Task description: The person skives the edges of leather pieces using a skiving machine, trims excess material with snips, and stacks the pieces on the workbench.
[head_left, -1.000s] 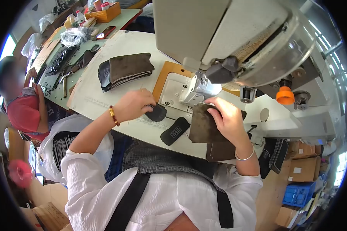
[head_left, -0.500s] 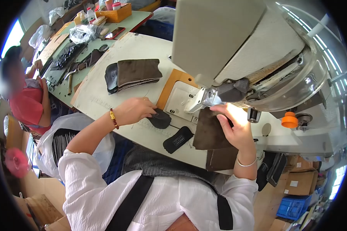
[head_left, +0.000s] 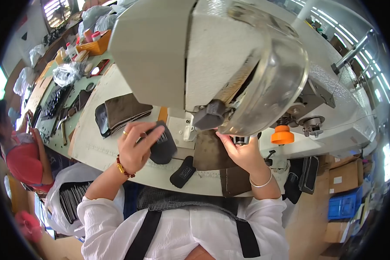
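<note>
A cluttered workshop is lit by ceiling tubes, and a pale, flat sewing table [head_left: 86, 145] is overhung by a bulky grey-white sewing machine [head_left: 154, 56]. At the far left, a co-worker in a red top [head_left: 24, 160] is seated beside a green-topped worktable [head_left: 80, 82]. A translucent white plastic bag [head_left: 54, 195] is filled with dark layered pieces. On the sewing table, a stack of brown soft-looking panels [head_left: 128, 109] is placed left of the machine. A single brown rectangular panel [head_left: 210, 151] is laid below the machine head; its upper right edge is met by the right hand [head_left: 245, 154], whose fingers are partly hidden, so whether it is gripped cannot be told. A dark grey oblong piece [head_left: 164, 148] is grasped, tilted, in the fingers of the left hand [head_left: 135, 147]. Between these two, near the table's front edge, a smaller black printed piece [head_left: 183, 172] is left lying.
</note>
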A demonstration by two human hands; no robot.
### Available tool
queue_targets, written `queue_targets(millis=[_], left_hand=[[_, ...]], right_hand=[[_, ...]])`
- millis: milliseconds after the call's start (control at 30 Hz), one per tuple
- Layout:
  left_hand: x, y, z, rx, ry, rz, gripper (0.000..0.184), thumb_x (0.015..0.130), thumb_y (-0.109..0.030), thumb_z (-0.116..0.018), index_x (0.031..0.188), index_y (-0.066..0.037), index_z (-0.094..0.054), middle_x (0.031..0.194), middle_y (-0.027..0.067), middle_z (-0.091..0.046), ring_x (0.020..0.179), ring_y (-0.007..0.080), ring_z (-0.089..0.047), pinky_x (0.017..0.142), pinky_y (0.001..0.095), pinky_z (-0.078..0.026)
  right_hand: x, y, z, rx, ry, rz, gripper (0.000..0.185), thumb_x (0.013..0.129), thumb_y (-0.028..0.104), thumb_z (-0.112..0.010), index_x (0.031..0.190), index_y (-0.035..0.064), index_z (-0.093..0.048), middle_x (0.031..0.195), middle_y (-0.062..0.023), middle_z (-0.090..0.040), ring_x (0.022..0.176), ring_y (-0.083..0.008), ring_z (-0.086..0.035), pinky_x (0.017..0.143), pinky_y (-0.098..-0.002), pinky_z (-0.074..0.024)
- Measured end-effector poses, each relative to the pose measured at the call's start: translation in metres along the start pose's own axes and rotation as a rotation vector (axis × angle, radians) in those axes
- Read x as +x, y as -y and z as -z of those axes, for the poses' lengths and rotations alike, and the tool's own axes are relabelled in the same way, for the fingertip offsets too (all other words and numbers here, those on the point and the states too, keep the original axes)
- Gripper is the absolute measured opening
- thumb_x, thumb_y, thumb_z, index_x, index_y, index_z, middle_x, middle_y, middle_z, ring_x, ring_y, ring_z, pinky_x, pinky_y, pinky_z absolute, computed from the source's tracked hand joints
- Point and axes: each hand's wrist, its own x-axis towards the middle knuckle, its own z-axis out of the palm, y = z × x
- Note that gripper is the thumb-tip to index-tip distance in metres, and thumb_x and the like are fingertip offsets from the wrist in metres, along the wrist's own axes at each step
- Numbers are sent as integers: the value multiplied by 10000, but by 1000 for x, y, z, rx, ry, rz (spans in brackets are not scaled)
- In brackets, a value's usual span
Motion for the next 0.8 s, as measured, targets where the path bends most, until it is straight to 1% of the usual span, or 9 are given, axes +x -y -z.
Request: queue_targets(millis=[67, 133, 233, 333, 400, 467, 533, 600, 800], left_hand=[[26, -13, 1, -56, -100, -238, 341, 667, -13, -748, 1007, -16, -777, 1012, 162, -697, 859, 285, -698, 689, 310, -588], [46, -21, -8, -154, -135, -428, 305, 696, -24, -751, 1000, -25, -772, 1001, 140, -697, 859, 257, -700, 682, 290, -595], [60, -27, -35, -190, -129, -492, 308, 725, -38, -737, 1033, -27, -754, 983, 123, -693, 800, 236, -683, 644, 280, -586], [48, -23, -49, -194, 57, -382, 382, 722, -53, -720, 1103, -28, -726, 977, 108, -686, 757, 221, -656, 593, 275, -567], [51, -23, -51, -251, 61, -340, 430, 709, -70, -688, 1137, -39, -711, 969, 101, -682, 733, 215, -637, 554, 281, -547], [56, -22, -46, -208, 153, -305, 442, 686, -76, -665, 1125, -50, -710, 1000, 107, -690, 783, 216, -658, 531, 286, -532], [51, -21, -52, -224, 143, -284, 395, 686, -73, -666, 1077, -59, -725, 1032, 111, -699, 828, 226, -675, 514, 281, -510], [38, -16, -61, -118, 58, -311, 367, 675, -70, -678, 1037, -64, -739, 1031, 115, -710, 860, 231, -681, 499, 277, -486], [29, -4, -81, -141, -196, -397, 256, 620, -25, -700, 868, -79, -730, 951, 95, -724, 767, 159, -667, 461, 192, -333]], right_hand=[[-4, -17, -3, -111, -76, 119, 126, 851, -1, -719, 976, -2, -730, 864, -55, -720, 766, -175, -662, 724, -309, -518], [-3, -16, -6, -58, -94, 57, 134, 824, -13, -716, 954, 17, -731, 915, -79, -730, 843, -213, -690, 787, -347, -533], [-9, -37, -15, -139, -151, 174, 283, 745, 26, -772, 997, -12, -650, 943, -108, -661, 835, -322, -604, 805, -440, -430], [-2, -24, -7, -24, -146, 131, 354, 750, 53, -785, 1071, -14, -653, 1099, -152, -649, 908, -329, -622, 899, -437, -436], [0, -25, -6, -206, -191, 254, 352, 745, 66, -788, 1066, -5, -662, 1071, -142, -659, 936, -316, -632, 889, -417, -467], [1, -27, -9, 100, -132, 145, 329, 733, 82, -797, 1031, 6, -679, 1051, -121, -675, 920, -282, -642, 870, -407, -487], [3, -22, -10, 324, -138, 50, 305, 719, 98, -806, 993, 19, -698, 1038, -99, -690, 889, -248, -653, 851, -397, -505], [6, -17, -1, 186, -13, 113, 298, 711, 105, -810, 979, 24, -708, 1013, -83, -702, 843, -223, -661, 815, -379, -519], [4, -7, 8, -64, -26, 148, 269, 763, 157, -769, 1000, 47, -707, 979, -76, -711, 826, -233, -665, 807, -401, -510]])
